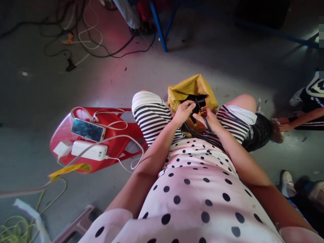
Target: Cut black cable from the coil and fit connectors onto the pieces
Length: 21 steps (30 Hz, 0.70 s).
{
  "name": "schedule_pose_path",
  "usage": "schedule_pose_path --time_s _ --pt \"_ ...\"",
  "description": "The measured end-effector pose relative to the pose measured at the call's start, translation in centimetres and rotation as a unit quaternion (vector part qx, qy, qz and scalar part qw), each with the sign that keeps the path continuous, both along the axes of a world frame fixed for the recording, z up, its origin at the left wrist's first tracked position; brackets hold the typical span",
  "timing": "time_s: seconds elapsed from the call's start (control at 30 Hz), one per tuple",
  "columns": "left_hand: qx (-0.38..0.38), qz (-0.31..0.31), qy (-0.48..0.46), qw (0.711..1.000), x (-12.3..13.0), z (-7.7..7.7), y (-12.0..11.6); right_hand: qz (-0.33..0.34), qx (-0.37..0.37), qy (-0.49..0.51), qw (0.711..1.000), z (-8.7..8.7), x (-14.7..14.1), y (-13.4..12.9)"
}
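Note:
A yellow bag stands open between my knees with dark items inside. Over its opening, my left hand has its fingers pressed together at a small dark piece beside a black ribbed part. My right hand is just right of it, its fingers curled around a black cable. The cable runs down and loops across my lap. What lies between the two sets of fingertips is too small to make out.
At the left a red stool bears a phone, a white power bank and cables. A black coil lies by my right knee. Other people's hand and feet show at the right. Cables lie on the floor at upper left.

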<state>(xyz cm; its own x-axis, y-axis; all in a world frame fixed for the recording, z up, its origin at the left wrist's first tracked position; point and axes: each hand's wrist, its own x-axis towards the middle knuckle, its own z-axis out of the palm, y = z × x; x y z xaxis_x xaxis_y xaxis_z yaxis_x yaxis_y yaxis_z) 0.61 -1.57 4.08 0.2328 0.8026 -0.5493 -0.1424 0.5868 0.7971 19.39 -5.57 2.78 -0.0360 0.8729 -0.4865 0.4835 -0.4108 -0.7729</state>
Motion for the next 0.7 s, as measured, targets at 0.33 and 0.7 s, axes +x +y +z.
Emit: schedule_pose_path --time_s 0.33,0.7 --pt "-0.032 0.020 -0.003 0.999 0.21 0.86 -0.01 -0.020 -0.003 0.026 0.999 0.21 -0.10 -0.02" --pt "-0.014 0.027 0.002 1.000 0.52 0.65 0.17 -0.024 0.004 0.020 1.000 0.23 -0.02 0.24"
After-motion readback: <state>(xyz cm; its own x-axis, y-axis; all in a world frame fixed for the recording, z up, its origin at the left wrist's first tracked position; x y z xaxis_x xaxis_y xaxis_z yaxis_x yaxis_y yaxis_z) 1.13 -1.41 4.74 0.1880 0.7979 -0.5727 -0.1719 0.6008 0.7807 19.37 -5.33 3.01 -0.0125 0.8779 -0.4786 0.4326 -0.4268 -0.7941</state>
